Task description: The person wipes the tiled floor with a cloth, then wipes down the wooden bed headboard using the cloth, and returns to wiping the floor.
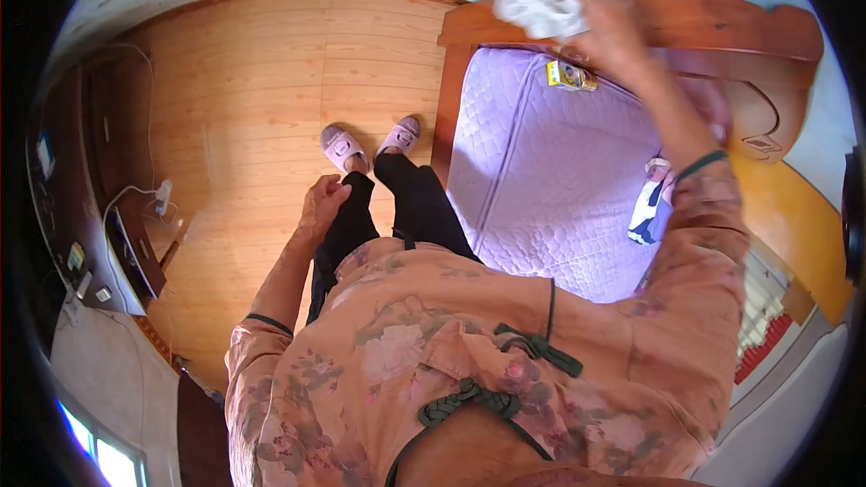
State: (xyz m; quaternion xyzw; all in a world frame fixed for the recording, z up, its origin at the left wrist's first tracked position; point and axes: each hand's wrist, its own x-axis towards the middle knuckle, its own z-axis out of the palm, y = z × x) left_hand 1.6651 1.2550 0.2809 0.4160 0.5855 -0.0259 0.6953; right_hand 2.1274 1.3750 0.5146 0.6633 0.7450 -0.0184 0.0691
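Note:
My right hand [613, 22] is raised at the top of the head view, its fingers closed on a crumpled white cloth [539, 0]. Hand and cloth are slightly blurred. The cloth is in front of the pale wall, over the top edge of the wooden headboard [722, 22]; whether it touches either I cannot tell. Low beside my black trousers hangs my left hand [323, 206], fingers loosely curled and nothing seen in them. Below the right hand, a small yellow and white box [566, 77] lies on the purple quilted bed cover [559, 171].
A folded patterned cloth [648, 207] lies on the bed near my right arm. My slippered feet stand on the wood-plank floor [244, 117] beside the bed frame. Dark furniture [99, 126] lines the left side, with a white power strip [163, 197] and cable.

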